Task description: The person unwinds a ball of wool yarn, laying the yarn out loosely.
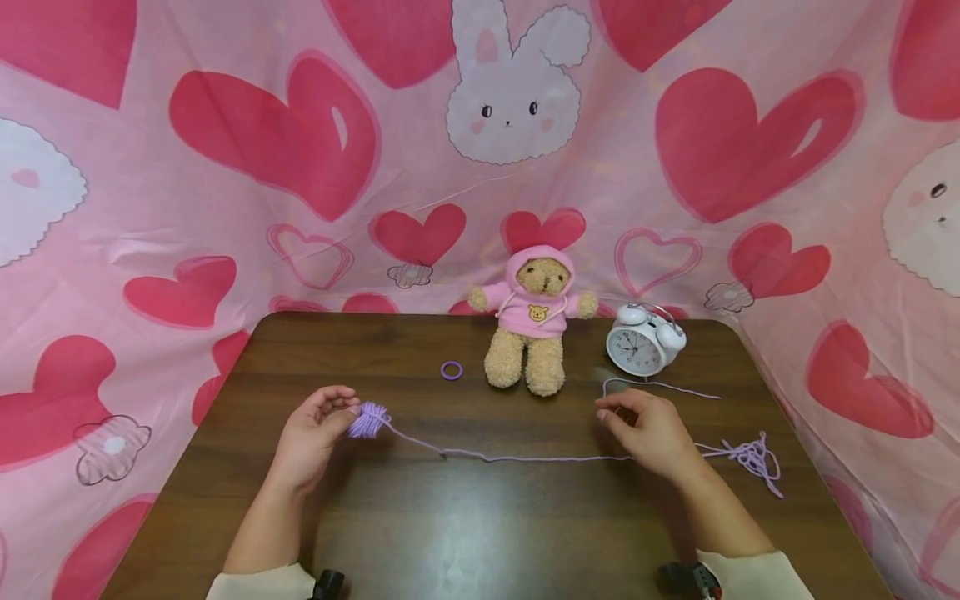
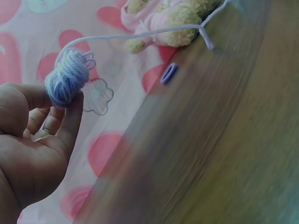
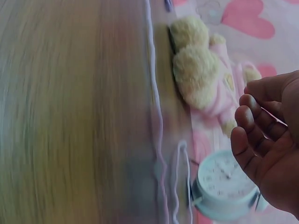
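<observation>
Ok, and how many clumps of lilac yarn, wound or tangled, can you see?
2: a wound lilac yarn bundle pinched by the left hand, and a loose lilac yarn tangle on the brown wooden table, right of the right hand.

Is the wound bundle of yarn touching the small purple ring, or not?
Apart. The head view shows bare table between the yarn bundle and the purple ring.

Brown table (image 1: 465, 521) — on it: teddy bear (image 1: 534, 321), alarm clock (image 1: 637, 348), 1 purple ring (image 1: 452, 378), tangled lilac yarn (image 1: 748, 452).
</observation>
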Motion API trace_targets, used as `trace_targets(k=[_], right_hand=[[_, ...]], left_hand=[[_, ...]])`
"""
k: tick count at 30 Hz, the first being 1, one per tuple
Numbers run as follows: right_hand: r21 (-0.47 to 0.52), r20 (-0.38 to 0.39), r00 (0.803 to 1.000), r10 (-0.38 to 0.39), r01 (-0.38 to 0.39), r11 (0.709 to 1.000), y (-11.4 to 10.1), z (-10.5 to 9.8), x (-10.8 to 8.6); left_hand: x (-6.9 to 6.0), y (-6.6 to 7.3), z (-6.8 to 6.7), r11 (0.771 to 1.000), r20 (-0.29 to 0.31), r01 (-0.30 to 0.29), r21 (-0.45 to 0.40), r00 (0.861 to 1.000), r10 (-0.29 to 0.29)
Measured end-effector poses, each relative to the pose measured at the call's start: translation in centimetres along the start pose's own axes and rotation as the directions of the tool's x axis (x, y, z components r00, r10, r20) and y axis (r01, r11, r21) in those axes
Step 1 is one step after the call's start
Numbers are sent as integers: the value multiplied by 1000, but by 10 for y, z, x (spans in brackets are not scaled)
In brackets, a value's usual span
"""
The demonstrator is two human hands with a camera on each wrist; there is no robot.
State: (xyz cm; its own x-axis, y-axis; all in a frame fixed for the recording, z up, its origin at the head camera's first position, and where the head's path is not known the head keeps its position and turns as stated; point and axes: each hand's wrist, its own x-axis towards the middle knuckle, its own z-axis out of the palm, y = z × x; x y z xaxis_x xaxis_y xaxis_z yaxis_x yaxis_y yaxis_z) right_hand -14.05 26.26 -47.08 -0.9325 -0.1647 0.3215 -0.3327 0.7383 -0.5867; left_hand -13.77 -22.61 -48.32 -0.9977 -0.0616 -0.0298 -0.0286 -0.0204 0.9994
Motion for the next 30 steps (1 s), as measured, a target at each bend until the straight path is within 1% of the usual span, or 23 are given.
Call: trace_targets(k=[11,17,21,26,30], right_hand=[[109,65,995,-79,72,991,-27,36,10],[148,113,989,-93,76,986,-41,52,12],[162,130,986,-106,85,983,-50,63,13],[216,153,979,-134,99,971,-63,73,14],[268,172,971,-164,114,957,-74,83,14]], left_hand=[[6,-5,27,1000,45,19,-3,999,-18],[7,-7,41,999,72,34,6,997,-34],[7,-10,50,999,98,44,3,994,-44],[6,-13,61,999,126,43,-4,991,-43],[5,-13,70,999,142,32,-4,989,-31]])
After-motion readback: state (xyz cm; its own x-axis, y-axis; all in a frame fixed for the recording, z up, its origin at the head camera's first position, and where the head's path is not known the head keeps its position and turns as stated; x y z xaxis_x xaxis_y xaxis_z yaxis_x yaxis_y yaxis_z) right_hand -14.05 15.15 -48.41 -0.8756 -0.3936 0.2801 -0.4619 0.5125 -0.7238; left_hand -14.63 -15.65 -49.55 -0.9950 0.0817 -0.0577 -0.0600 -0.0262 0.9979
